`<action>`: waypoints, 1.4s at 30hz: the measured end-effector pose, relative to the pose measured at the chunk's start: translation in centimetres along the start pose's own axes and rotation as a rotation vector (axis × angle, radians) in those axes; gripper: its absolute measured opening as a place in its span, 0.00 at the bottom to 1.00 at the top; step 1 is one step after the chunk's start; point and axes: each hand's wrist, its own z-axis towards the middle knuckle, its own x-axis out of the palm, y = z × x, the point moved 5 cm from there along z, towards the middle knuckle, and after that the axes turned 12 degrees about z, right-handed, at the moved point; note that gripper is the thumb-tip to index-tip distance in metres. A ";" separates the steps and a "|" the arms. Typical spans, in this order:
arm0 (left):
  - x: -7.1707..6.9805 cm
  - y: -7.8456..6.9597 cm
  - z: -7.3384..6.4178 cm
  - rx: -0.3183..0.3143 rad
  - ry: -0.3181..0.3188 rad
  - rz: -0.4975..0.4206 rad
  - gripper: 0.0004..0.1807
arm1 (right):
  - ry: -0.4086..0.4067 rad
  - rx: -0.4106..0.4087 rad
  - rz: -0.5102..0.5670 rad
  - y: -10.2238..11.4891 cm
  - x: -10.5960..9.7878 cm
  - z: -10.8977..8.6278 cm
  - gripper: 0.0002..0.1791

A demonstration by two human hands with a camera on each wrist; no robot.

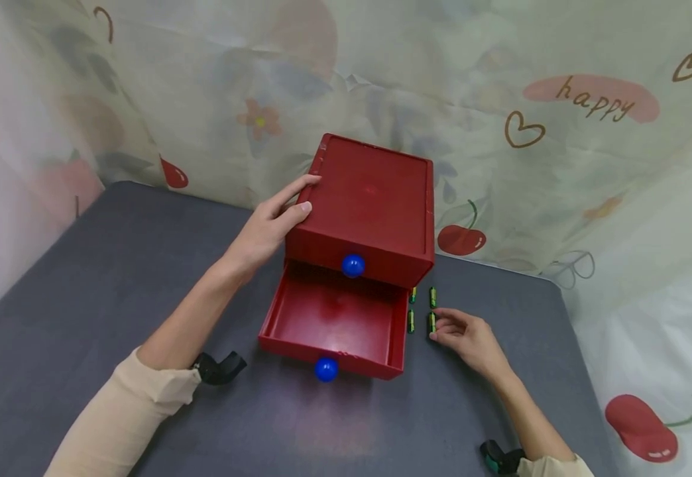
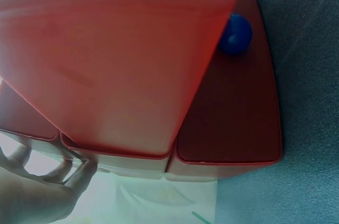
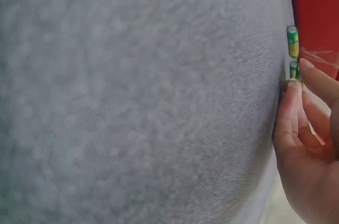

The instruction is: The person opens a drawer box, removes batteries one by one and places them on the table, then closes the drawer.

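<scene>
Red drawer cabinet (image 1: 376, 205) stands toward the far edge of the bench (image 1: 143, 265), lower drawer (image 1: 340, 354) extended. Left hand (image 1: 262, 232) rests, fingers extended, on its upper left edge. Right hand (image 1: 471, 341) pinches a green battery (image 1: 432, 323) between the drawer and the bench's right edge.

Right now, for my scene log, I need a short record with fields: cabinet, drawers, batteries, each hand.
Cabinet: red, on gray table
Top drawer: closed
Middle drawer: pulled out
Bottom drawer: closed
Batteries: four, green, right of drawers
Left hand: rests on cabinet's left top edge
Right hand: fingertips at near-right battery; grip unclear
</scene>
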 end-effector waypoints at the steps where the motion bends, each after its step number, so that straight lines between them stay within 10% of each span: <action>1: 0.1 0.0 0.0 0.002 0.002 -0.002 0.26 | -0.006 -0.001 -0.012 0.0 -0.1 -0.1 0.24; 26: 0.1 0.0 0.0 0.002 -0.011 0.002 0.26 | -0.073 -0.059 -0.162 0.1 0.3 0.0 0.21; 42: 0.0 0.1 0.0 -0.012 -0.009 -0.005 0.25 | -0.031 -0.013 0.099 -0.4 -0.1 -0.3 0.22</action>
